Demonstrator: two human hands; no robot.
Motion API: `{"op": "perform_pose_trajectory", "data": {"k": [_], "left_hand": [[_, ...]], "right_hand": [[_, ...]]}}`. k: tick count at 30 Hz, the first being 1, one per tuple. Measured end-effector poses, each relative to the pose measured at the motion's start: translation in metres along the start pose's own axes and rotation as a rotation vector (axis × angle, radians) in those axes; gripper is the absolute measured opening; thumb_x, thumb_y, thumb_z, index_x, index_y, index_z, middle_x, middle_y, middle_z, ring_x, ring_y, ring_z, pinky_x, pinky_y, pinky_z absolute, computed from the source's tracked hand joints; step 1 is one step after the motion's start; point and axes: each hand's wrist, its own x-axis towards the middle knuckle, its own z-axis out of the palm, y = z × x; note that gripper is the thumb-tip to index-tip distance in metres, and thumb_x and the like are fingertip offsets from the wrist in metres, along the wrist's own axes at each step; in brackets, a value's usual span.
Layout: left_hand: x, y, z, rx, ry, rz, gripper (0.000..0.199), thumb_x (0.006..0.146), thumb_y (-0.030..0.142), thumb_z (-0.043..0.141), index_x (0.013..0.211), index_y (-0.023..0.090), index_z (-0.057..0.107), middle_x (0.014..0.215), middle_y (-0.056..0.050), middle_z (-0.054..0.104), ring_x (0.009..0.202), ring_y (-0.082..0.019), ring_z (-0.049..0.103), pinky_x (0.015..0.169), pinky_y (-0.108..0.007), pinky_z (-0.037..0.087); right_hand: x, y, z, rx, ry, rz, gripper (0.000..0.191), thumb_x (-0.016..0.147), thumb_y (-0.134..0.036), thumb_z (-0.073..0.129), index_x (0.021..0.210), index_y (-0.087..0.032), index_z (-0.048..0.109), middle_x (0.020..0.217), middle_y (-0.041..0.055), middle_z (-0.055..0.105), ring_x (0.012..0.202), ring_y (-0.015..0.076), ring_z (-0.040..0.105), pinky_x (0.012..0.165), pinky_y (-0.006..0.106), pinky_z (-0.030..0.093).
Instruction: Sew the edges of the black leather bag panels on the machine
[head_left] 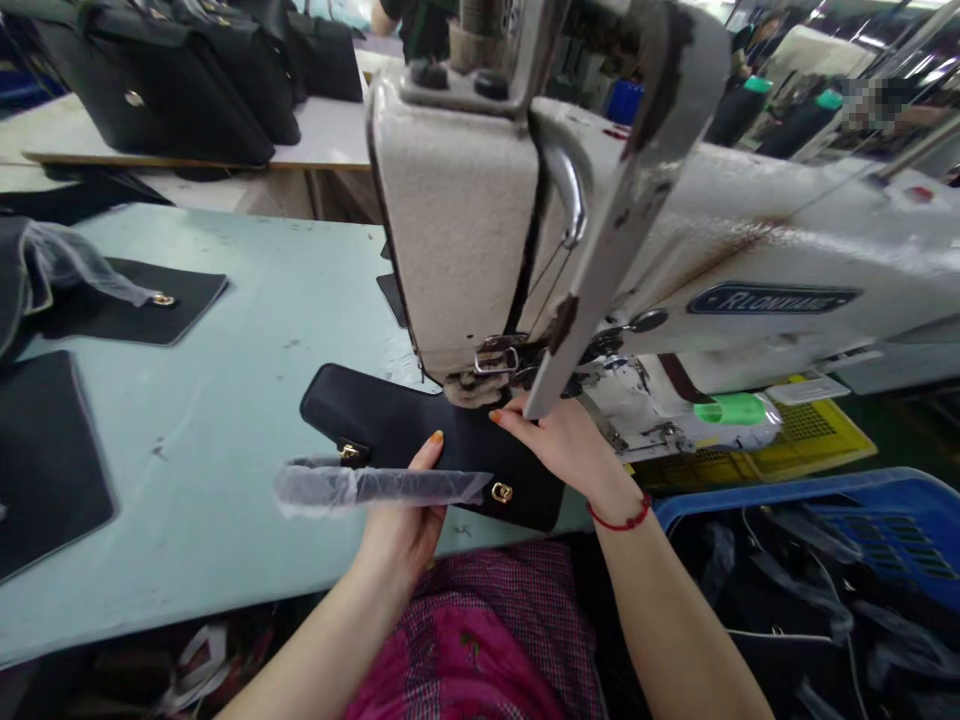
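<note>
Beside the presser foot (469, 388), right hand (562, 450) presses black panel edge (457, 412).

Beyond my right hand (562, 450): sewing machine (457, 220) needle area hidden behind metal guard (615, 230) | right of that hand: blue crate (810, 510) cut off by frame edge | farther ahead: pixel-blurred patch (866, 105)

Person in a pink plaid top (480, 640), dark checks running through it, forearms bare. Left hand (401, 530) and right hand (562, 450) both have orange-painted fingernails (436, 437); thin red cord bracelet (619, 517) on right wrist.
</note>
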Motion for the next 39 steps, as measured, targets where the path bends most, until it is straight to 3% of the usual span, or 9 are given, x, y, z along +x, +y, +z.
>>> {"op": "perform_pose_trajectory", "data": {"k": [8, 25, 29, 33, 39], "left_hand": [[-0.005, -0.001, 0.005, -0.042, -0.002, 0.025, 0.031, 0.085, 0.007, 0.063, 0.116, 0.008, 0.068, 0.111, -0.015, 0.074, 0.098, -0.024, 0.073, 0.091, -0.036, 0.06], [-0.002, 0.006, 0.011, 0.044, 0.036, 0.037, 0.022, 0.083, 0.006, 0.061, 0.103, 0.005, 0.071, 0.097, -0.013, 0.077, 0.083, -0.022, 0.075, 0.083, -0.033, 0.062], [0.006, 0.015, 0.006, 0.119, 0.026, 0.029, 0.019, 0.081, 0.006, 0.062, 0.098, 0.005, 0.072, 0.093, -0.012, 0.078, 0.076, -0.021, 0.075, 0.075, -0.03, 0.064], [0.018, 0.028, -0.002, 0.195, -0.039, 0.022, 0.03, 0.076, 0.006, 0.068, 0.106, 0.008, 0.072, 0.095, -0.012, 0.078, 0.081, -0.024, 0.075, 0.077, -0.033, 0.064], [0.039, 0.064, -0.004, 0.393, -0.21, -0.007, 0.041, 0.067, 0.011, 0.078, 0.108, 0.006, 0.072, 0.103, -0.016, 0.076, 0.087, -0.03, 0.074, 0.076, -0.038, 0.063]], "right_hand": [[0.002, 0.001, 0.0, 0.011, -0.01, 0.002, 0.026, 0.093, -0.034, 0.059, 0.081, -0.017, 0.076, 0.081, 0.0037, 0.074, 0.077, 0.0166, 0.066, 0.069, 0.026, 0.041], [0.001, 0.01, 0.012, -0.016, 0.066, -0.042, 0.029, 0.095, -0.037, 0.058, 0.08, -0.018, 0.073, 0.073, 0.0025, 0.071, 0.067, 0.0137, 0.06, 0.061, 0.025, 0.033], [0.001, 0.012, 0.021, 0.057, 0.098, -0.027, 0.029, 0.094, -0.036, 0.059, 0.076, -0.017, 0.072, 0.07, 0.002, 0.068, 0.066, 0.013, 0.058, 0.061, 0.025, 0.032], [-0.004, 0.011, 0.032, 0.255, 0.116, 0.007, 0.031, 0.093, -0.034, 0.058, 0.069, -0.016, 0.068, 0.062, -0.0004, 0.06, 0.059, 0.0108, 0.051, 0.058, 0.024, 0.031], [-0.012, 0.002, 0.052, 0.53, 0.177, 0.078, 0.028, 0.092, -0.034, 0.058, 0.073, -0.014, 0.067, 0.063, -0.0002, 0.058, 0.06, 0.0107, 0.05, 0.057, 0.021, 0.034]]}}
